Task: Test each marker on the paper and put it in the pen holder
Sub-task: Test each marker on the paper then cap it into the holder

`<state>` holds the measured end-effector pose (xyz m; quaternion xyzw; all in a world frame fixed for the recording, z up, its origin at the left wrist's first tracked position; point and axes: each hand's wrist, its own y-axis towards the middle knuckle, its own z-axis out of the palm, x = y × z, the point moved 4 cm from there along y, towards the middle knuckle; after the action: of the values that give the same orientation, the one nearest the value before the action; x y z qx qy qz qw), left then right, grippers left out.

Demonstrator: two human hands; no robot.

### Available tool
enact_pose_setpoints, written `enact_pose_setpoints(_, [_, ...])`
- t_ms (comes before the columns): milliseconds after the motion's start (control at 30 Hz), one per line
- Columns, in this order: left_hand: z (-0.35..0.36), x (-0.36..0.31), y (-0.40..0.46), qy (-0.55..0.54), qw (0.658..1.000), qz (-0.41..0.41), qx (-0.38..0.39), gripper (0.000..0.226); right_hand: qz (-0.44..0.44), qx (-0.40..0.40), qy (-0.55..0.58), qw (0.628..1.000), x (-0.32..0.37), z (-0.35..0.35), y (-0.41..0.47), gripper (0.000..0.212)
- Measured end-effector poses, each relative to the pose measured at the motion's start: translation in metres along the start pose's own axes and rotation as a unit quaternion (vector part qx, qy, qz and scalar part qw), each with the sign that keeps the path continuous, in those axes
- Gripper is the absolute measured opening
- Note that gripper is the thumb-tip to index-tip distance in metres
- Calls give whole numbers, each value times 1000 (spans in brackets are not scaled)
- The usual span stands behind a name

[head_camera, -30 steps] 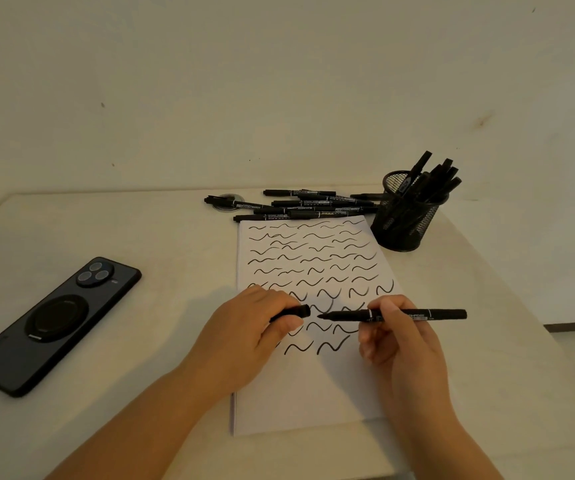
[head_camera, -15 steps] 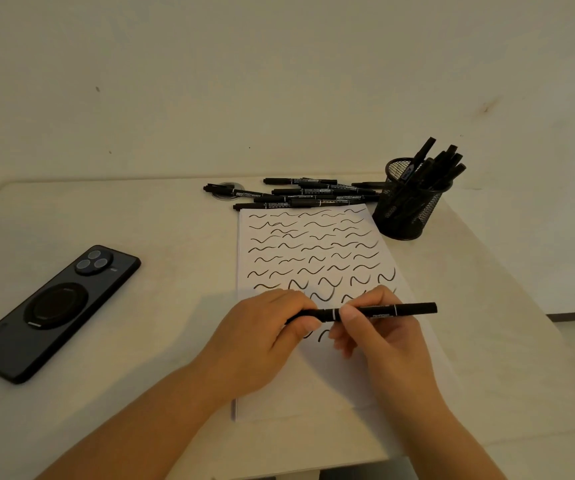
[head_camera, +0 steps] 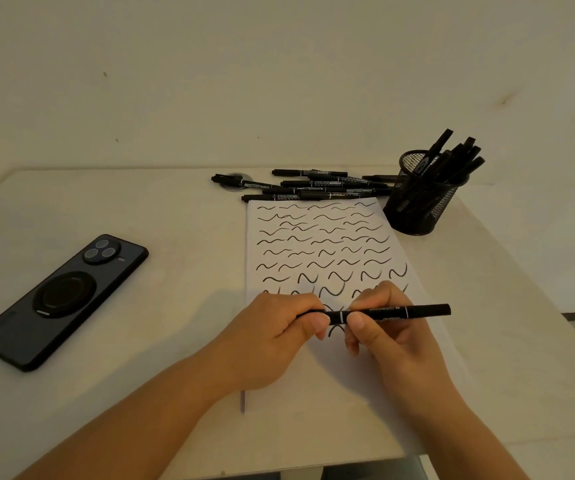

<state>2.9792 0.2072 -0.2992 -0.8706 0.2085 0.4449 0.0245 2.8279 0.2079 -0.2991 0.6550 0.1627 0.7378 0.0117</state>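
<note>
Bare table between phone and paper, loose markers crowding pen holder

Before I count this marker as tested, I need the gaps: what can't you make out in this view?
Head view only:
- Left end of the marker: hidden inside the left hand.
- Squiggles on the paper under the right hand: covered.
- Marker count in the pen holder: overlapping, too dark.
- Barrel print: too small.

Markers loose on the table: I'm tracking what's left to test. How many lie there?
About 7 in the pile of markers behind the paper, left of the pen holder; they overlap, so some may be hidden.
</note>
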Motion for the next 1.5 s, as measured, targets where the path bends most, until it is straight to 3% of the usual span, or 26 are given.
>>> enact_pose_setpoints(200, [-15,1,6,-79,994,-11,-76,12,12,-53,-25,998,-3,1,2,7])
enact_pose_setpoints(367, [-31,7,1,-78,984,-21,-156,23,52,-127,42,990,-5,-23,4,4])
enact_pose_setpoints(500, [-35,5,2,-64,982,-21,-176,20,13,-91,-175,980,11,-32,13,27])
enact_pose_setpoints(633, [-33,-12,13,-16,985,10,-172,8,-102,12,-423,900,39,-17,28,9])
enact_pose_setpoints(767, [-30,-31,33,86,985,55,-138,11,-164,75,-509,842,51,-7,41,15])
enact_pose_setpoints(867, [-32,-44,52,128,979,65,-142,12,-164,55,-515,839,53,-15,52,13])
enact_pose_setpoints(967, [-40,-48,78,103,980,64,-156,20,-125,33,-519,845,52,-32,69,14])
enact_pose_setpoints(1067, [-55,-30,116,87,984,1,-156,18,-92,-20,-488,868,61,-57,91,14])
enact_pose_setpoints(1200, [-74,7,164,188,970,-89,-130,20,-91,-127,-400,903,81,-96,117,21])
enact_pose_setpoints(1300, [-84,27,194,269,954,-106,-85,19,-97,-198,-340,914,93,-118,131,26])
enact_pose_setpoints(1500, [-77,50,240,314,942,-119,7,25,-149,-266,-350,886,98,-136,134,43])
